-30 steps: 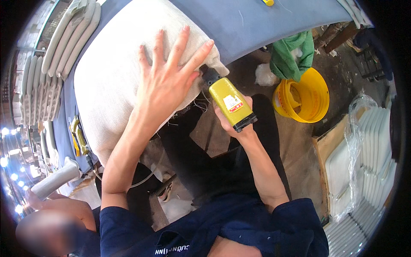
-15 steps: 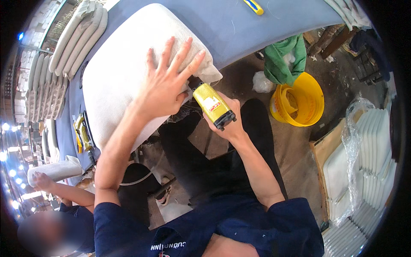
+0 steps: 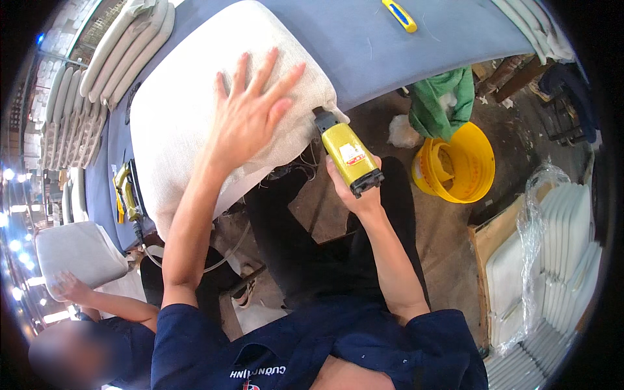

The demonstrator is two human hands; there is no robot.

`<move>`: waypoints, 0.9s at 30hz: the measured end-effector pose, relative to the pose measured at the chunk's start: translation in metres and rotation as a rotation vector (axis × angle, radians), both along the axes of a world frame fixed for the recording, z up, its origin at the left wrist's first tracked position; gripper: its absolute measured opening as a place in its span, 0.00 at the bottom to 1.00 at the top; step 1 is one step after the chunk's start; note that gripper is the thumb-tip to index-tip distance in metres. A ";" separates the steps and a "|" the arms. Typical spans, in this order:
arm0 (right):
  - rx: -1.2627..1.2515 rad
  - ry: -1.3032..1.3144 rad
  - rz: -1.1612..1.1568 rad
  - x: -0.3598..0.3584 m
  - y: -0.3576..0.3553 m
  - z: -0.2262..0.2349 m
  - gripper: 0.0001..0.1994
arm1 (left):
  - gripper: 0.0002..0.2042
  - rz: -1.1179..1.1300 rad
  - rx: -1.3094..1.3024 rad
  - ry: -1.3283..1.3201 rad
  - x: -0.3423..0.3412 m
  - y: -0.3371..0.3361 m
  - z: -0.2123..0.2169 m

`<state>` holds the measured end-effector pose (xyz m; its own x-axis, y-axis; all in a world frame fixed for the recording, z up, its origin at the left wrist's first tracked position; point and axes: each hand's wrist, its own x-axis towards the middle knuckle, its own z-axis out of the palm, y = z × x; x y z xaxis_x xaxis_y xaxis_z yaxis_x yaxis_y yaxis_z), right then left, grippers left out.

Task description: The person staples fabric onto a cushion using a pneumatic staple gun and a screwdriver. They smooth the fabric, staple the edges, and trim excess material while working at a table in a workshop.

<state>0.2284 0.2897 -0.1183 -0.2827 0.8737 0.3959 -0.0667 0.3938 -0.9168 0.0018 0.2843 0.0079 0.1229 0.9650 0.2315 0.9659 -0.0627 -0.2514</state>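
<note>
A white fabric-covered seat cushion [image 3: 185, 97] lies on the blue-grey table. My left hand [image 3: 247, 123] rests flat on top of it, fingers spread. In my right hand [image 3: 354, 192] is a yellow-green and black staple gun [image 3: 346, 153], gripped from below. The tool's black nose is at the cushion's near right corner, by the fabric edge; whether it touches cannot be made out. Some fabric bunches at that corner, and loose threads hang below the near edge.
A second yellow-green air tool [image 3: 127, 192] with a hose lies left of the cushion. A yellow-handled tool [image 3: 401, 16] is on the table [image 3: 364, 65]. Right are a yellow bucket [image 3: 484, 166], green cloth [image 3: 432, 104] and stacked white panels [image 3: 552, 240]. Another person's hand [image 3: 71, 286] holds a grey pad.
The staple gun has moved right along the cushion's edge to the corner. My left hand has shifted slightly left, away from the tool. The other person's pad has turned flatter to view.
</note>
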 end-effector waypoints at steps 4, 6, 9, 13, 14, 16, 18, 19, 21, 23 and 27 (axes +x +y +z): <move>0.045 -0.012 0.028 -0.001 -0.010 -0.005 0.17 | 0.32 -0.030 0.002 0.034 0.017 -0.024 -0.005; 0.026 0.011 0.067 -0.002 -0.015 0.000 0.15 | 0.35 -0.030 0.000 0.044 0.022 -0.025 -0.005; -0.083 0.052 0.099 -0.010 -0.027 0.006 0.13 | 0.39 -0.058 0.013 0.039 0.021 -0.027 -0.011; -0.040 -0.011 0.120 -0.013 -0.024 0.001 0.16 | 0.44 -0.061 -0.042 0.041 0.023 -0.031 -0.005; -0.044 -0.008 0.119 -0.012 -0.027 0.005 0.17 | 0.45 -0.068 -0.052 0.041 0.022 -0.032 -0.003; -0.040 -0.019 0.128 -0.014 -0.027 0.008 0.17 | 0.47 -0.083 -0.074 0.041 0.021 -0.033 -0.001; -0.020 -0.057 0.146 -0.017 -0.022 0.006 0.17 | 0.49 -0.104 -0.104 0.005 0.022 -0.033 0.004; -0.021 -0.112 0.152 -0.012 -0.024 0.008 0.17 | 0.50 -0.115 -0.119 -0.012 0.021 -0.033 0.008; -0.006 0.006 0.131 -0.012 -0.024 0.008 0.17 | 0.47 -0.203 -0.208 -0.144 0.012 -0.030 0.023; 0.008 0.041 0.118 -0.009 -0.024 0.007 0.17 | 0.36 -0.272 -0.277 -0.338 -0.012 -0.024 0.035; -0.054 0.018 0.103 -0.001 -0.022 0.012 0.18 | 0.29 -0.039 -0.087 -0.242 -0.068 0.035 0.025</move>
<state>0.2278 0.2681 -0.1064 -0.3656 0.8605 0.3547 -0.1208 0.3340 -0.9348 -0.0665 0.3194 0.0324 0.1117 0.9781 0.1754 0.9936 -0.1125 -0.0055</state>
